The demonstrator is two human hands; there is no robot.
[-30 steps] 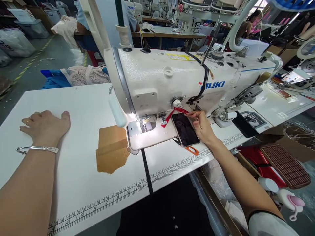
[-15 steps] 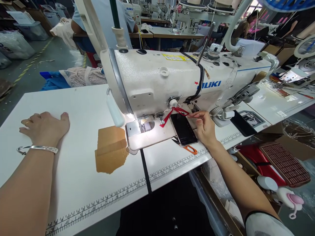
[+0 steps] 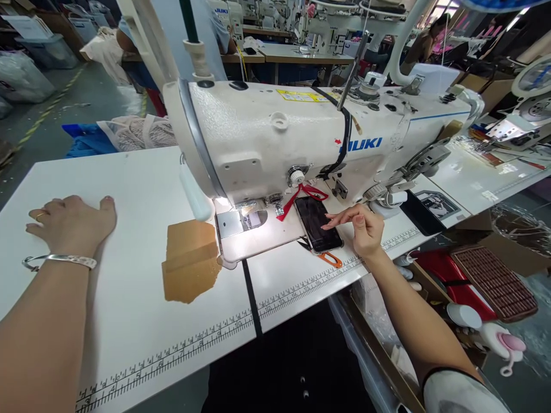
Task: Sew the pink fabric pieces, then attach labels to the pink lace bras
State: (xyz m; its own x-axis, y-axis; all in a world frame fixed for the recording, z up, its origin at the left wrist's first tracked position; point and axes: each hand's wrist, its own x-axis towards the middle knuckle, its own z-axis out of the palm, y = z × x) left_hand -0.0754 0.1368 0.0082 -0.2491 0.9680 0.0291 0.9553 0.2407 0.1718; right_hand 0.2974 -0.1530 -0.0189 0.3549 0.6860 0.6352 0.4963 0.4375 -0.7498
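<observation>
My left hand lies flat on the white table, fingers spread and holding nothing. A ring and a silver bangle are on it. Over on the right, my right hand hovers at a black smartphone, fingers stretched out with the tips at the dark screen; whether they touch it I cannot tell. The phone rests beside the bed of a white sewing machine. Partly under the phone are thread snips with an orange handle. A red ribbon hangs from the machine's knob.
A brown piece of card lies left of the needle plate. A ruler tape runs along the front edge. Right of my hand is a dark flat object. Below the table on the right sits a red basket-like item. A person sits beyond the machine.
My right hand has shifted from the phone's right edge to over its screen, fingers now extended across it. My left hand stays flat. The view has shifted slightly.
</observation>
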